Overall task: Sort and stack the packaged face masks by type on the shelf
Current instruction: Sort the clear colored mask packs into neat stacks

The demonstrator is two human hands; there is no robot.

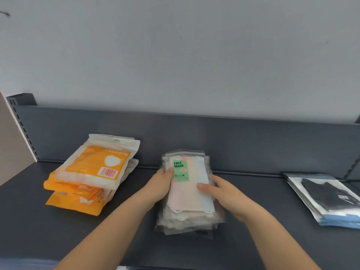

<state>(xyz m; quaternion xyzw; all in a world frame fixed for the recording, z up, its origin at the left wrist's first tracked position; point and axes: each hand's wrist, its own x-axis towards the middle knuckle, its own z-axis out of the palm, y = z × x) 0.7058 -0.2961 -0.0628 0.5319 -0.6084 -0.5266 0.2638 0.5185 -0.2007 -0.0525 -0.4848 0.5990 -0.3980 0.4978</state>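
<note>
1. Both grips are closed on one thing. The left grip [163,183] clasps the left edge of the stack of clear packs [188,209], with its thumb laid over the top and its other fingers tucked round the side, out of my sight.
2. The right grip [224,193] holds the opposite edge. Its thumb lies flat on the top pack [185,193] and its fingers curl down the right side of the stack.
3. That stack sits in the lower middle of the frame on the dark grey shelf [58,234], between two bare forearms that reach in from the bottom edge. The packs are not squared up, and the lower ones fan out toward the bottom of the frame.
4. Pastel masks in pink, cream and pale blue show through the top pack's clear plastic. A green label [180,169] reading "FACE MASK" sits near its upper left corner, and the left thumb touches that label's left side.
5. Left of the middle lies an orange stack [91,172], well apart from the left grip. Its top pack is tilted and shows a white mask drawing and a red barcode, and the packs beneath it are skewed out.
6. At the right edge lies a dark stack [329,193], partly cut off by the frame. A black mask shows under its clear front, and pale blue packs lie below.
7. Behind all three stacks runs the shelf's dark back panel [194,137]. A grey wall [175,55] fills the upper half of the frame, and a slotted post [23,131] stands at the far left.
</note>
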